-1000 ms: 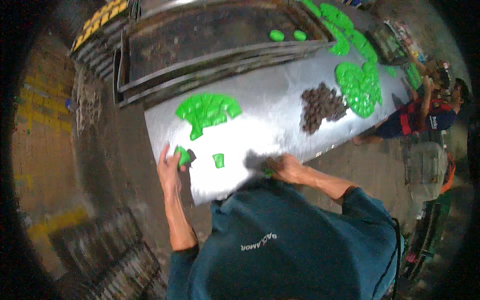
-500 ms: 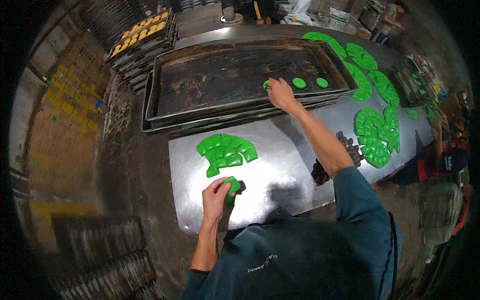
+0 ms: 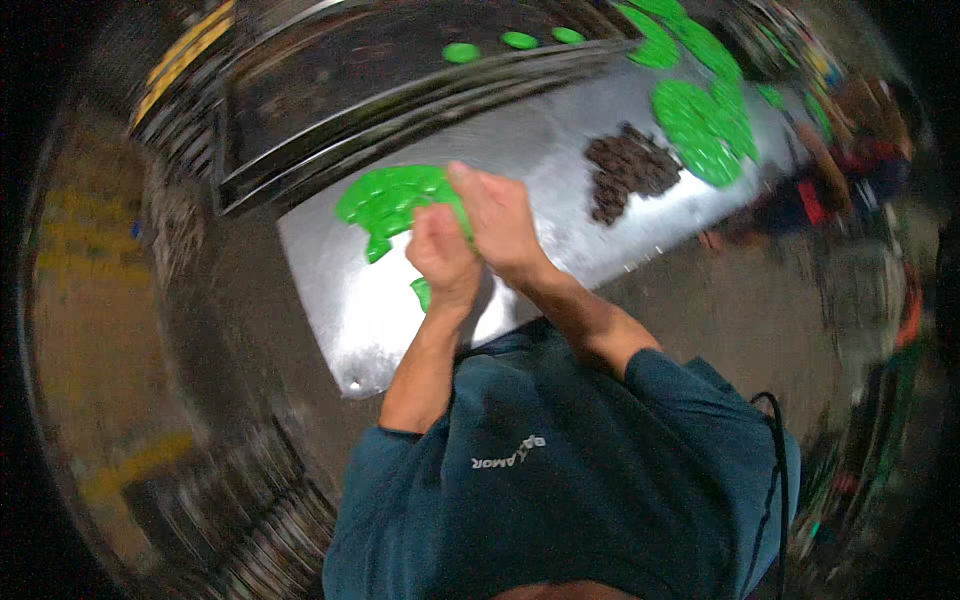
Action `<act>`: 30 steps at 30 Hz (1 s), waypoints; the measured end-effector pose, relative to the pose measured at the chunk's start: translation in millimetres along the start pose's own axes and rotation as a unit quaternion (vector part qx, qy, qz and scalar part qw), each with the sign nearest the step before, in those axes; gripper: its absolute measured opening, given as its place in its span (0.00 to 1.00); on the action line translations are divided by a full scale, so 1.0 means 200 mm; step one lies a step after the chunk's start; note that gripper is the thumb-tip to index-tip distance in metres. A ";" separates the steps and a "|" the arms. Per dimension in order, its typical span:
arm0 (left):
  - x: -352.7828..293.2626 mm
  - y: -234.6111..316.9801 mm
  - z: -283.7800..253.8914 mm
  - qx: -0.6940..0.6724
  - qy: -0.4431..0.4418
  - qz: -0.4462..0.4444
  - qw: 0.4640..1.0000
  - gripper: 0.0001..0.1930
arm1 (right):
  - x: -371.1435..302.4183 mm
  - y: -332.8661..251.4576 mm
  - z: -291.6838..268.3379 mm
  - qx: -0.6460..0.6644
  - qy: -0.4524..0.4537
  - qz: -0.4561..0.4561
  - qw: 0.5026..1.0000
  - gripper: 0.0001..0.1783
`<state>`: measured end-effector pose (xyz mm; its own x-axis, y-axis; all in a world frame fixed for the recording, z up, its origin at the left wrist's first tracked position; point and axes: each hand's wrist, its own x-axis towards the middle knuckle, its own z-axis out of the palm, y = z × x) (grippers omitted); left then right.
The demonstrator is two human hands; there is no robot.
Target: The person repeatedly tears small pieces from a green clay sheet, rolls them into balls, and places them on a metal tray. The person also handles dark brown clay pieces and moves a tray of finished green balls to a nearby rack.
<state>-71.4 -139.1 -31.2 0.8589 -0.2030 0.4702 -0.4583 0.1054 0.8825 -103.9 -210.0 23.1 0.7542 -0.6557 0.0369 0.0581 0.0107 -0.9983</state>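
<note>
My left hand (image 3: pixel 443 258) and my right hand (image 3: pixel 500 222) are pressed together above the metal tabletop (image 3: pixel 355 345), both smeared by motion. The fingers of my left hand are curled in, and my right hand leans against it from the right. A strip of green dough (image 3: pixel 466 222) shows between them; the rest of what they hold is hidden. Just beyond lies a cut slab of green dough (image 3: pixel 385 195), partly behind my hands. A small green dough piece (image 3: pixel 420 292) lies beside my left wrist.
Three green dough discs (image 3: pixel 461 53) lie on the dark baking tray (image 3: pixel 330 130), which tops a stack. Dark brown lumps (image 3: pixel 630 168) are heaped at the right. Farther right are more cut green slabs (image 3: pixel 700 130) and another person (image 3: pixel 850 170). Yellow pieces (image 3: pixel 185 50) sit on trays far left.
My right hand has left the baking tray and come to my left hand, leaving a third disc there. My left hand has risen from the tabletop. The whole view has shifted.
</note>
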 end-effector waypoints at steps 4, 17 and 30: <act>-0.05 -0.05 -0.07 -0.154 -0.063 -0.193 0.967 0.14 | -0.08 0.03 -0.13 -0.012 0.049 0.076 0.996 0.21; -0.10 -0.38 -0.27 -0.170 -0.214 -0.425 0.863 0.11 | 0.05 0.70 -1.06 -0.817 -0.167 -0.140 0.533 0.08; -0.14 -0.38 -0.12 0.162 -0.255 -0.212 0.929 0.14 | 0.10 0.66 -1.20 -0.539 -0.094 -0.149 0.824 0.13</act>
<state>-54.5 -117.3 -111.9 0.7954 -0.6035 -0.0558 -0.2187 -0.3716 0.9023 -237.4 -402.8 -120.0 0.9054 -0.3784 0.1926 -0.2791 -0.8722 -0.4017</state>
